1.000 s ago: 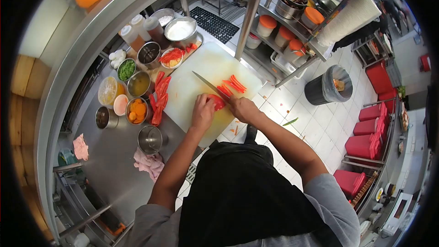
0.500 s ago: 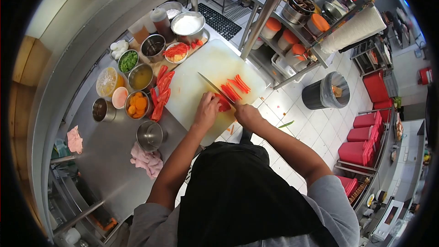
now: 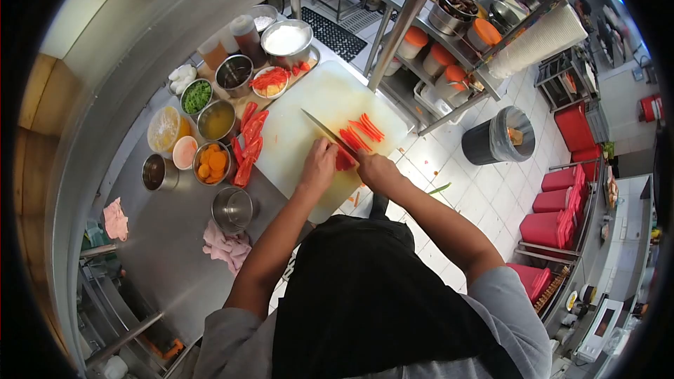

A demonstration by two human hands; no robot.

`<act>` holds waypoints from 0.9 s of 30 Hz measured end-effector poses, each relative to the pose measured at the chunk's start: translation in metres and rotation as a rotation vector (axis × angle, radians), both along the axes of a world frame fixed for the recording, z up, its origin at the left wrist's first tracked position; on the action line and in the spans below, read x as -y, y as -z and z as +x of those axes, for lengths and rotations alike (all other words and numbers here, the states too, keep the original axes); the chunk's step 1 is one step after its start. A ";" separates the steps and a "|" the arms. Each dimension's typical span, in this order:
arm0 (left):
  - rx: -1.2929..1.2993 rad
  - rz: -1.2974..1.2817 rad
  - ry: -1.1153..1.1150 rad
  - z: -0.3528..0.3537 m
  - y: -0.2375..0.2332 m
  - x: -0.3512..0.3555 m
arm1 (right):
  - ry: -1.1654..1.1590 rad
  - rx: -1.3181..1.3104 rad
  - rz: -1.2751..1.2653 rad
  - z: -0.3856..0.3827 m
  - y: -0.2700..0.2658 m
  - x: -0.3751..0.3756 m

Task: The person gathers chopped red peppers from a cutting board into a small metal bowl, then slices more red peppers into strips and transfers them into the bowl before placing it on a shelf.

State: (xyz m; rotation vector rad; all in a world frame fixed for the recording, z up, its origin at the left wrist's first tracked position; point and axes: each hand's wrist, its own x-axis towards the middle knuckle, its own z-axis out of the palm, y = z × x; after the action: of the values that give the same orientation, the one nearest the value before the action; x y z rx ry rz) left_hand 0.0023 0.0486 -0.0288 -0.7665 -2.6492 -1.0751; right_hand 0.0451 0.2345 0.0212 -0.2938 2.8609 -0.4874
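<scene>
My right hand (image 3: 378, 171) is closed around the handle of a kitchen knife (image 3: 321, 125), whose blade slants across the white cutting board (image 3: 288, 133). Beside the blade, my left hand (image 3: 320, 164) has its fingers bent down on a piece of red bell pepper (image 3: 344, 161), partly hidden by the hand and knife. Thin red pepper strips (image 3: 366, 128) lie on the board just past the blade. Larger red pepper pieces (image 3: 251, 142) rest at the board's left edge.
Left of the board stand bowls of orange slices (image 3: 211, 163), chopped greens (image 3: 196, 95) and white powder (image 3: 287, 39). An empty metal bowl (image 3: 232, 209) and a pink cloth (image 3: 226, 245) lie nearer. A lined bin (image 3: 500, 137) stands on the floor at right.
Both hands stay at the same pepper piece, with only a slight shift of the knife and fingers. The whole view has moved a little.
</scene>
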 end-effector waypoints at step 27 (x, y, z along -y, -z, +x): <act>0.062 -0.131 0.019 0.001 -0.006 0.001 | 0.026 -0.050 -0.050 0.009 0.000 0.017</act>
State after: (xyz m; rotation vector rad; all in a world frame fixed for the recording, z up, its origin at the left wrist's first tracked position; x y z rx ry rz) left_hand 0.0035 0.0473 -0.0233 -0.7959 -2.7934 -0.9521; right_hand 0.0539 0.2174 0.0209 -0.2808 2.9074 -0.5649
